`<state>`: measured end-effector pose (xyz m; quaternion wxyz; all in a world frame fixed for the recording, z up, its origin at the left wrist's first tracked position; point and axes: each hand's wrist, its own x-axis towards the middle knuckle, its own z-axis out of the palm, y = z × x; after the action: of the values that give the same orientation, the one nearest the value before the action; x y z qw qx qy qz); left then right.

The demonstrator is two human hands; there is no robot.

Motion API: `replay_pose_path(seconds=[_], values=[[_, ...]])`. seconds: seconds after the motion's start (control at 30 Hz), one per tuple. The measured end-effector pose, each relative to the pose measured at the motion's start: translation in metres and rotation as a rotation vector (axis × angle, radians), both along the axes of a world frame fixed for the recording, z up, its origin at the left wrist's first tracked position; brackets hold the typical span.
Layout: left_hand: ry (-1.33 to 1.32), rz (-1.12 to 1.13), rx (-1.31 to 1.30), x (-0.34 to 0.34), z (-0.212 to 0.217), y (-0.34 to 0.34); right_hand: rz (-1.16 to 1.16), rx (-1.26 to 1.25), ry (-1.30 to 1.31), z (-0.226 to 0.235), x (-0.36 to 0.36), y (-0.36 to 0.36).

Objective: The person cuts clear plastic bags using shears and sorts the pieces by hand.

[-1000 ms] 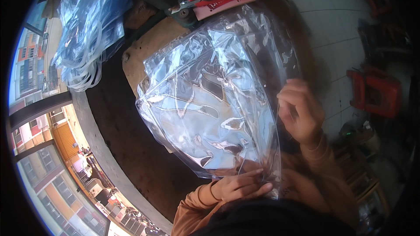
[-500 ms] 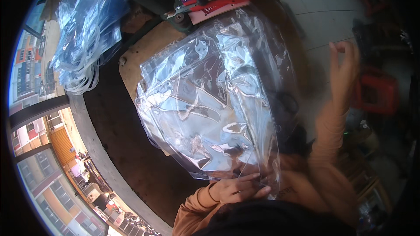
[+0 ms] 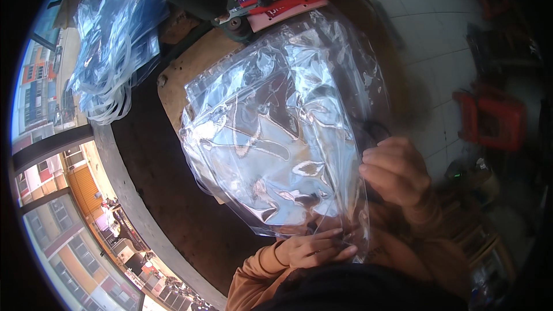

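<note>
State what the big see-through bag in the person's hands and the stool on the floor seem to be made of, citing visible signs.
Clear bag: thin glossy plastic film, probably; it is transparent, creased and throws bright glare. Red stool: likely moulded plastic, judging by its even red colour and chunky form, though blur leaves that open. Left hand and right hand grip the bag's near edge.

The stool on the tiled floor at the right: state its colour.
The stool is red, seen in the head view.

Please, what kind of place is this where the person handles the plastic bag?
Probably a small packing workplace by an upper-floor ledge. Both hands, left hand and right hand, grip a clear plastic bag over a worn board. A pile of clear bags lies nearby, and building fronts show far below.
</note>
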<state>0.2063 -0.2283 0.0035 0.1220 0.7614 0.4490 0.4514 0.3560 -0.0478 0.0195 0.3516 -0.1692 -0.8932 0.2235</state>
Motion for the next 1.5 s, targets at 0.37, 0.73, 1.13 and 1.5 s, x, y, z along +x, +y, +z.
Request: replay_pose_path(seconds=[0.37, 0.73, 1.13, 1.5], values=[[0.017, -0.023, -0.027, 0.000, 0.004, 0.001, 0.005, 0.126, -0.099, 0.004, -0.001, -0.002], [-0.124, -0.086, -0.098, 0.004, -0.004, -0.006, -0.268, -0.008, -0.049, -0.006, -0.020, 0.002], [-0.114, -0.080, -0.225, 0.003, -0.011, -0.018, -0.756, 0.094, -0.056, -0.040, -0.015, 0.146], [0.031, -0.035, 0.027, 0.002, -0.005, 0.005, -0.282, -1.138, 0.211, -0.032, 0.017, 0.017]])
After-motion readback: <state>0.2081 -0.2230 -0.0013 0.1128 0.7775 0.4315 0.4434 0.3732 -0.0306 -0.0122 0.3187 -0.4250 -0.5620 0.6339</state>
